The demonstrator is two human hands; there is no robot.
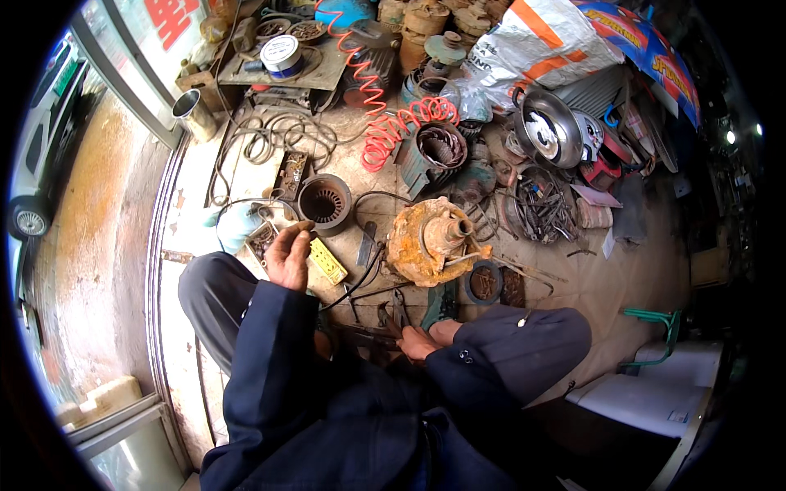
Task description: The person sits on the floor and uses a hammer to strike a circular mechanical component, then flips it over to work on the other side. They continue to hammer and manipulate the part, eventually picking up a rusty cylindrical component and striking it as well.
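Note:
My left hand is raised with its fingers pinched together, just below a dark slotted stator ring. Whatever lies between those fingertips is too small to make out. Beside it on the floor is a yellow box. Low between my knees, my right hand is closed at a pair of dark pliers, its grip partly hidden. A rusty, orange-brown motor housing with a protruding shaft hub stands in front of me, and neither hand touches it. Black cable runs between the ring and the housing.
A coiled red air hose drapes near an open motor with windings. To the right are a metal pan and a bin of scrap pieces. A round dish holds small parts. A glass door frame borders the left.

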